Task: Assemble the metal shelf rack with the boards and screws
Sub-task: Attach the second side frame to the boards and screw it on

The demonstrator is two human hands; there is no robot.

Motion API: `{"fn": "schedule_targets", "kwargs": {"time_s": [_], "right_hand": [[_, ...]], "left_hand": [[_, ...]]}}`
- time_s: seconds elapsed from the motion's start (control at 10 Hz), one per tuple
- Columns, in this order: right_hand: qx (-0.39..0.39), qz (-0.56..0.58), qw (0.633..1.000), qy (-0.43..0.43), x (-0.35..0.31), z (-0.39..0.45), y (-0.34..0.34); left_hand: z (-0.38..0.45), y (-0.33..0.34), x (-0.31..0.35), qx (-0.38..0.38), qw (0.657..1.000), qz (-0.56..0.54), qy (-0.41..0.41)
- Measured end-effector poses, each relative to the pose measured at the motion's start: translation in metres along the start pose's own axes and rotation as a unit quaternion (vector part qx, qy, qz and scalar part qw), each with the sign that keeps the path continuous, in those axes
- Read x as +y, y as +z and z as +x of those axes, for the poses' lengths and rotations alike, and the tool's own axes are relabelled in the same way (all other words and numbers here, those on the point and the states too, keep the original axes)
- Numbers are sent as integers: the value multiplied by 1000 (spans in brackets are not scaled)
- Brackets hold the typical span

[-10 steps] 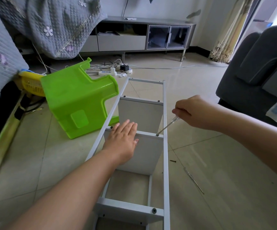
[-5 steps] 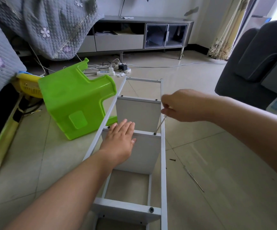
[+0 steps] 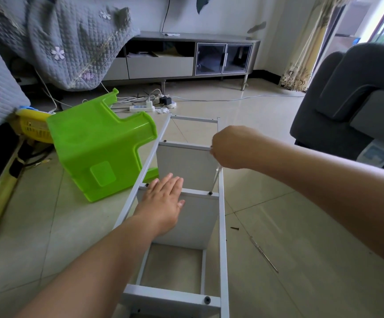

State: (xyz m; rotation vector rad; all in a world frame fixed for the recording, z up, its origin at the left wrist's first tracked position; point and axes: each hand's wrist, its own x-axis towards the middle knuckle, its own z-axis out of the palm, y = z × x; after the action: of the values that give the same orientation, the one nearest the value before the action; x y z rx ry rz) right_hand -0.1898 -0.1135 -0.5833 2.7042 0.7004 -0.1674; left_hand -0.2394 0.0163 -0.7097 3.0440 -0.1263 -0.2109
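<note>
The white metal shelf rack (image 3: pixel 222 226) lies on its side on the tiled floor, with white boards set between its rails. My left hand (image 3: pixel 162 201) presses flat on the top edge of the middle board (image 3: pixel 193 221). My right hand (image 3: pixel 233 148) grips a thin screwdriver (image 3: pixel 215 179) that points steeply down. Its tip sits on a dark screw (image 3: pixel 210 193) at the board's right end, beside the right rail. Another screw (image 3: pixel 146 185) shows at the board's left end.
A green plastic stool (image 3: pixel 99 152) lies tipped against the rack's left rail. A loose screw (image 3: pixel 234 228) and a thin metal rod (image 3: pixel 264 254) lie on the floor to the right. A dark sofa (image 3: pixel 351 95) stands right, a power strip (image 3: pixel 141 108) with cables behind.
My right hand moved left and up over the right rail, tipping the screwdriver from a slant to nearly upright on the screw. My left hand stayed on the board.
</note>
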Motion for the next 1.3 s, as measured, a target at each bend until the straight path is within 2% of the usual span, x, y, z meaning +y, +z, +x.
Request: {"fn": "schedule_targets", "kwargs": {"time_s": [0.1, 0.2, 0.3, 0.4, 0.5, 0.6, 0.7, 0.8, 0.9, 1.3], "right_hand": [[-56, 27, 998, 0, 8, -12, -3], [-66, -7, 995, -80, 12, -25, -2], [-31, -37, 996, -81, 12, -23, 1], [-55, -4, 998, -34, 8, -16, 0], [-85, 95, 992, 13, 16, -11, 0], [-42, 169, 984, 42, 33, -5, -1], [62, 168, 980, 81, 46, 13, 9], [174, 213, 955, 107, 52, 33, 26], [234, 253, 933, 105, 55, 52, 37], [189, 218, 955, 64, 57, 83, 37]], "left_hand": [[0, 1, -1, 0, 1000, 5, 4], [1, 1, -2, -4, 1000, 6, 5], [2, 1, -2, -2, 1000, 8, 7], [2, -1, -3, -7, 1000, 15, 7], [5, -9, -7, 8, 999, 42, 0], [18, -20, -20, 34, 998, 9, -59], [31, -22, -36, 8, 994, -29, -102], [35, -17, -43, 0, 993, -60, -103], [37, -14, -44, 15, 993, -68, -98], [35, -11, -45, 25, 993, -69, -93]]}}
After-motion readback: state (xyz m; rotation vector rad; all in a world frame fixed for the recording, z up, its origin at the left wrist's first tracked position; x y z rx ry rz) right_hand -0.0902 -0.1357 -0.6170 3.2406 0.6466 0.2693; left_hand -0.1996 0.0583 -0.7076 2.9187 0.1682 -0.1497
